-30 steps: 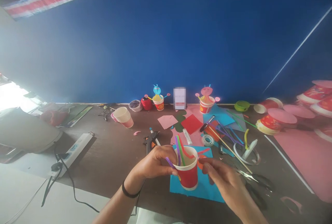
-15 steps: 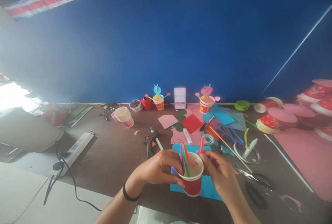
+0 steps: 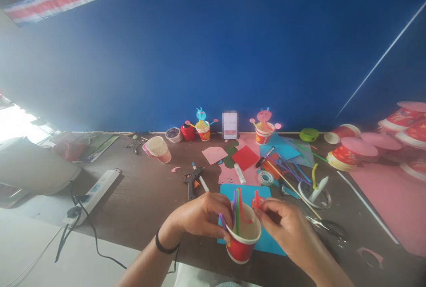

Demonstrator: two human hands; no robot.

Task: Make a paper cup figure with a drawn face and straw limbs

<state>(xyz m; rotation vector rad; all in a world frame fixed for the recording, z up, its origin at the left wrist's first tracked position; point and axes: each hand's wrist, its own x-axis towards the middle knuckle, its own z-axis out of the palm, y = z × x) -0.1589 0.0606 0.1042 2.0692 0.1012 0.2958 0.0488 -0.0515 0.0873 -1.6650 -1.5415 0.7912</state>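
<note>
My left hand (image 3: 208,216) is closed on the left side of a red and white paper cup (image 3: 242,251), its fingers over the rim. The cup is tilted, its mouth partly facing me. Purple, green (image 3: 237,216) and red straws stand inside it near those fingers. At the cup's right rim, my right hand (image 3: 282,218) pinches a short red straw (image 3: 256,198). A reddish round piece shows just behind that straw; whether the two are joined I cannot tell. Under the cup lies a sheet of blue paper (image 3: 269,238).
A black glue gun (image 3: 193,182) lies left of the blue sheet, and scissors (image 3: 328,227) lie to the right. White tape (image 3: 266,178) and a glue stick (image 3: 239,174) are behind the cup. Two cup figures (image 3: 264,136) stand at the back. A power strip (image 3: 96,194) is at left.
The cup has moved slightly towards me and tilted more. My right hand has shifted a little outward with the red straw, and the reddish round piece now shows behind it.
</note>
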